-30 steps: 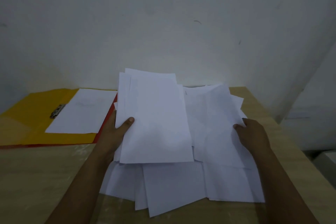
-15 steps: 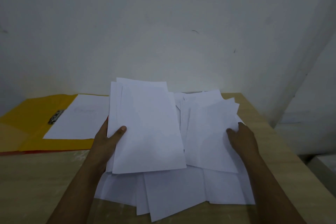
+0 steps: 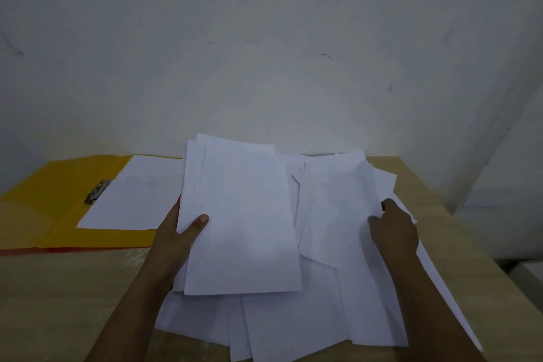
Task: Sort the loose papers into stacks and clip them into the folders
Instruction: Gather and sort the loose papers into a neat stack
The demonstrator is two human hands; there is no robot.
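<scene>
A loose pile of white papers covers the middle of the wooden table. My left hand grips a small stack of sheets by its left edge, thumb on top, lifted above the pile. My right hand pinches the right edge of another sheet that is raised and tilted over the pile. At the left lies an open yellow folder with a metal clip and one white sheet lying in it.
A red folder edge shows under the yellow one. The wooden table meets a white wall at the back. Its right edge drops off beside a white surface.
The sheet in my right hand has swung left toward the stack in my left hand. The view has shifted slightly; the left stack stays held.
</scene>
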